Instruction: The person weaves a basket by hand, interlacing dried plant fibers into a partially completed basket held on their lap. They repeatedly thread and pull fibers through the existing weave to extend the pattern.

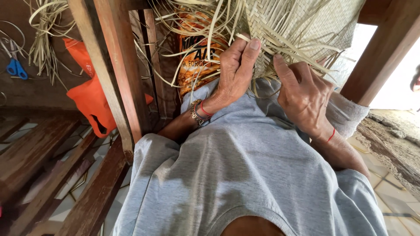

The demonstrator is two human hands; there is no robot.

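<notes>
A pale woven mat of flat straw strips (302, 22) hangs over my lap at the top of the view, its loose ends fanning out. My left hand (234, 70) presses on the mat's lower edge, thumb up along a strip, pinching the weave. My right hand (304, 98) sits just to the right, index finger pushed up against the loose strips at the mat's edge. Both wrists carry a thin red thread, and the left also wears a metal bracelet. My grey shirt (245, 166) fills the lower middle.
A wooden frame post (111, 65) slants down at left, with wooden slats (39, 157) below it. An orange bag (89, 100) hangs behind the post. Blue-handled scissors (15, 67) lie at far left beside a bundle of straw strips (43, 39). Another wooden beam (385, 52) stands at right.
</notes>
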